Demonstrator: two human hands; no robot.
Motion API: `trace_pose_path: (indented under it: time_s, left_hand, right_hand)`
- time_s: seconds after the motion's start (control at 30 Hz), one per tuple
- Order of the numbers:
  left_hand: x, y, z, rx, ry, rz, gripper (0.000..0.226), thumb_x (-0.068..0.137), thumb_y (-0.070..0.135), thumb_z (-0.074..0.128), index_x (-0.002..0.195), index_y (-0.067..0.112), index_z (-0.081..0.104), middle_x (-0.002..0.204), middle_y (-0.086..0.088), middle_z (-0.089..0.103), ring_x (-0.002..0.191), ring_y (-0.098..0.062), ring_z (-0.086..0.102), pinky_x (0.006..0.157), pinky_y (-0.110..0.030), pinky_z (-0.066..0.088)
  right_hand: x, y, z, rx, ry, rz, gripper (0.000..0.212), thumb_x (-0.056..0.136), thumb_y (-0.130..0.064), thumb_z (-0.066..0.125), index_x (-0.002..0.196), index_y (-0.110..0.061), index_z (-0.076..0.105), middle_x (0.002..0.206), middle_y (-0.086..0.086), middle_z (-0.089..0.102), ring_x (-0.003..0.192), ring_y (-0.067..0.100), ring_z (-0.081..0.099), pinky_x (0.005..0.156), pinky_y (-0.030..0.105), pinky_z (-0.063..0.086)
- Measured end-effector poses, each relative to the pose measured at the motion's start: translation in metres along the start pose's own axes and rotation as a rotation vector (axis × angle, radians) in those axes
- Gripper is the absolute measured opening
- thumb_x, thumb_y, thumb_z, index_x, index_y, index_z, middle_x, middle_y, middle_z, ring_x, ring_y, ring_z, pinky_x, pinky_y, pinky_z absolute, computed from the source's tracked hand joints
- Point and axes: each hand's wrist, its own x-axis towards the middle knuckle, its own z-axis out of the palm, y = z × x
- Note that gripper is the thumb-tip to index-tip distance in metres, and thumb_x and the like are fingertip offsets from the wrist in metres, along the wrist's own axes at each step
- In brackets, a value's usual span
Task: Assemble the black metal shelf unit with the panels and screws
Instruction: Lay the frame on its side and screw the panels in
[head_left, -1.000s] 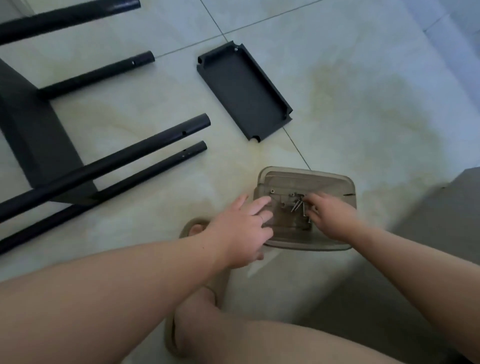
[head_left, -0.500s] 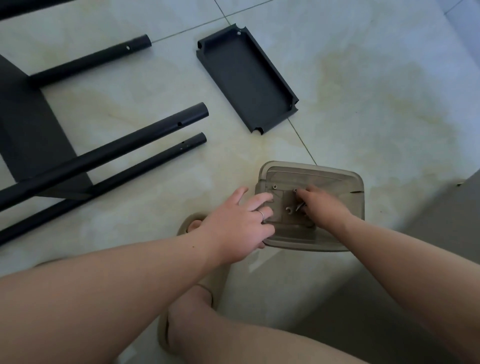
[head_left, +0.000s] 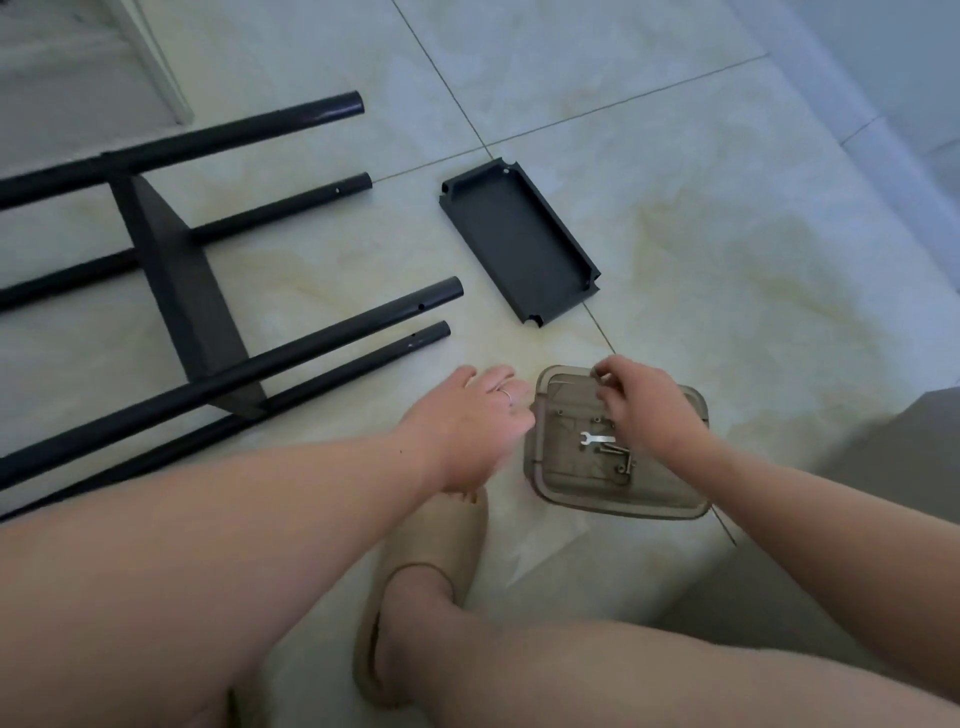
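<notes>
**Hands at the screw box, shelf parts on the floor**

Head view: the right hand (head_left: 644, 408) hovers over a translucent brown box (head_left: 623, 503). Its grip is narrow, with fingertips bunched at the far rim, but I cannot tell if anything is pinched. Inside the box lie a small wrench (head_left: 597, 439) and loose screws (head_left: 621, 461). The left hand (head_left: 465, 423) is just beside the box's left edge, its grip wide, relaxed and holding nothing. A loose black panel (head_left: 519, 244) lies on the tiled floor (head_left: 727, 218) beyond the box. The part-built frame (head_left: 179, 291), a panel fixed between black tubes (head_left: 322, 338), lies to the left. A beige slipper (head_left: 431, 545) sits below the hands.
</notes>
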Motion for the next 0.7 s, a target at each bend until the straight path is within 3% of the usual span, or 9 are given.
trace_pose_path:
  time_s: [0.07, 0.23, 0.37, 0.47, 0.6, 0.7]
  left_hand:
    - [-0.018, -0.021, -0.02, 0.026, 0.007, -0.078, 0.035, 0.098, 0.035, 0.049, 0.13, 0.021, 0.054, 0.155, -0.007, 0.036, 0.145, -0.028, 0.025, 0.11, -0.046, 0.032]
    - [-0.083, -0.081, -0.054, -0.083, 0.031, -0.422, 0.035, 0.099, 0.041, 0.046, 0.129, 0.026, 0.055, 0.146, 0.0, 0.045, 0.136, -0.025, 0.034, 0.105, -0.043, 0.037]
    - [-0.14, -0.124, -0.062, -0.169, 0.104, -0.677, 0.032, 0.099, 0.039, 0.048, 0.128, 0.027, 0.057, 0.144, -0.001, 0.049, 0.134, -0.026, 0.038, 0.104, -0.043, 0.038]
    - [-0.185, -0.153, -0.052, -0.234, 0.157, -0.812, 0.028, 0.098, 0.037, 0.049, 0.121, 0.025, 0.059, 0.133, -0.003, 0.054, 0.124, -0.027, 0.046, 0.1, -0.044, 0.044]
    - [-0.216, -0.182, -0.02, -0.556, 0.207, -1.03, 0.016, 0.099, 0.038, 0.051, 0.105, 0.023, 0.056, 0.106, -0.002, 0.061, 0.096, -0.024, 0.057, 0.083, -0.04, 0.049]
    - [-0.217, -0.197, 0.008, -0.837, 0.179, -1.164, 0.027, 0.1, 0.045, 0.048, 0.099, 0.019, 0.055, 0.098, -0.001, 0.062, 0.094, -0.024, 0.058, 0.08, -0.036, 0.043]
  right_hand:
    - [-0.002, -0.036, -0.014, 0.065, 0.015, -0.051, 0.017, 0.099, -0.01, 0.056, 0.113, -0.018, 0.061, 0.09, -0.006, 0.069, 0.078, 0.021, 0.063, 0.073, 0.031, 0.047]
    - [-0.009, -0.141, -0.03, 0.229, -0.042, -0.16, 0.018, 0.095, -0.012, 0.056, 0.096, -0.03, 0.053, 0.076, -0.015, 0.071, 0.08, 0.013, 0.066, 0.07, 0.033, 0.053]
    - [-0.012, -0.211, -0.021, 0.376, -0.149, -0.246, 0.018, 0.094, -0.006, 0.059, 0.091, -0.024, 0.057, 0.077, 0.0, 0.074, 0.076, 0.017, 0.068, 0.077, 0.044, 0.057]
    - [-0.011, -0.257, 0.001, 0.541, -0.232, -0.253, 0.018, 0.092, 0.001, 0.06, 0.088, -0.015, 0.067, 0.076, 0.008, 0.074, 0.069, 0.015, 0.068, 0.076, 0.038, 0.059]
    - [-0.006, -0.292, 0.039, 0.641, -0.34, -0.236, 0.012, 0.092, -0.002, 0.066, 0.095, -0.011, 0.073, 0.074, 0.003, 0.071, 0.072, 0.014, 0.067, 0.08, 0.03, 0.061]
    - [0.0, -0.3, 0.062, 0.635, -0.432, -0.229, 0.014, 0.092, -0.004, 0.07, 0.103, -0.012, 0.074, 0.083, 0.007, 0.071, 0.079, 0.015, 0.07, 0.084, 0.027, 0.059]
